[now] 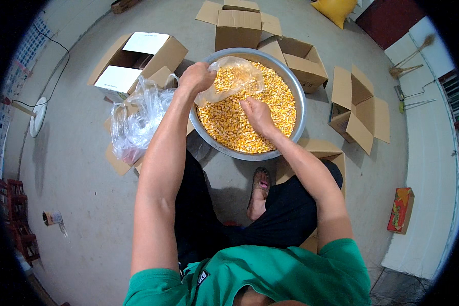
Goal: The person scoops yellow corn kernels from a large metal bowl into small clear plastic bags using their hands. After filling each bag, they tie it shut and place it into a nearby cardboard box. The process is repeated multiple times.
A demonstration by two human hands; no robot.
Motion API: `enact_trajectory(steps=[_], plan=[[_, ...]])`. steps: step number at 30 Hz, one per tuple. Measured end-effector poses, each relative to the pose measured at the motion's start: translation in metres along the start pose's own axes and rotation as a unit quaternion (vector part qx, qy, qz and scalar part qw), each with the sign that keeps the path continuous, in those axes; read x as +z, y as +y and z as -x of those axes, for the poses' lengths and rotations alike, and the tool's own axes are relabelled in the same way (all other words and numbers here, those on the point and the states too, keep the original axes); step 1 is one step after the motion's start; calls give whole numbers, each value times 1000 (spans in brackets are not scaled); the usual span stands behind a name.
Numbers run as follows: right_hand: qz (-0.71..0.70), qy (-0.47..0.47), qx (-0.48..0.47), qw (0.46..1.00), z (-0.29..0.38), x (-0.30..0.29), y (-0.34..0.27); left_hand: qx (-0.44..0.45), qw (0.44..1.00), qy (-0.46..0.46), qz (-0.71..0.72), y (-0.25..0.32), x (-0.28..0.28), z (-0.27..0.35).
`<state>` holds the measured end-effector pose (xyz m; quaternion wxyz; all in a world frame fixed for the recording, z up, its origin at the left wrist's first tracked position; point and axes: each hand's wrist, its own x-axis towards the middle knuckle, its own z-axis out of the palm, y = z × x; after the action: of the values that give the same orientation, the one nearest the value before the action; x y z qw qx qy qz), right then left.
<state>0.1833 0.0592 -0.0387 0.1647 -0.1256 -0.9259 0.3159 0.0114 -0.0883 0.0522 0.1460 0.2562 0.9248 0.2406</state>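
A wide metal basin [300, 126] full of loose yellow corn kernels [229, 132] stands in front of me. My left hand [197, 78] is closed on the edge of a clear plastic bag [235, 78], which lies over the kernels at the upper left of the basin. Kernels show through or inside the bag; which of the two I cannot tell. Just below the bag is my right hand [257, 114], low over the kernels with its fingers curled together. Whether it holds any kernels is hidden.
Open cardboard boxes surround the basin: one with white flaps [147, 41], one behind [238, 28], two at the right [304, 63], [361, 103]. Clear plastic bags [137, 118] are piled left of the basin. A small red carton [400, 210] stands by the right wall.
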Motion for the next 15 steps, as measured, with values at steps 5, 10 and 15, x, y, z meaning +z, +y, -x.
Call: enact_trajectory(steps=[5, 10, 15], plan=[[-223, -110, 195, 949, -23, -8, -1, 4, 1000, 2, 5, 5, 2, 2], [-372, -159, 285, 869, -54, -18, -28, 13, 1000, -1, -7, 4, 0, 1], [-393, -144, 326, 848, -94, -6, -29, 15, 1000, 7, -2, -2, 0, 2]])
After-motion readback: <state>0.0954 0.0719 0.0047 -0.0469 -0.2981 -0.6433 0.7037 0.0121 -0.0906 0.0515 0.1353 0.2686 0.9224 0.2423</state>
